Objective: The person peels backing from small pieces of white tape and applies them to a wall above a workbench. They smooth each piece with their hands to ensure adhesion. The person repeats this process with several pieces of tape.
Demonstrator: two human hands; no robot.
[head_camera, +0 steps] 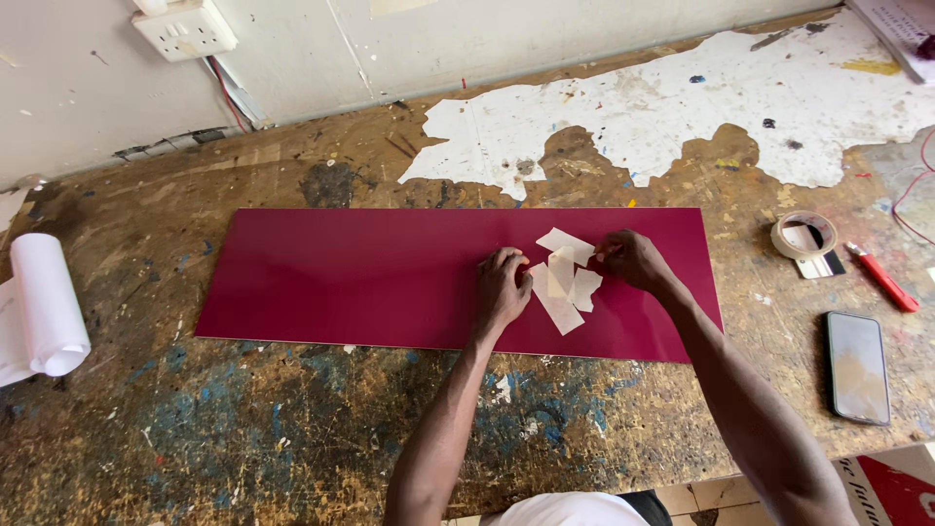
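A long dark-red panel [370,278] lies flat on a worn, paint-stained workbench [292,429]. Several overlapping strips of pale masking tape [565,282] are stuck on its right part. My left hand [502,287] presses down at the left edge of the tape patch, fingers curled. My right hand [633,258] pinches the upper right end of a tape strip between thumb and fingers.
A roll of masking tape [804,235] sits right of the panel, beside a red utility knife [884,278] and a dark phone [858,366]. A white paper roll [44,307] lies at the far left. A wall socket [185,27] is behind.
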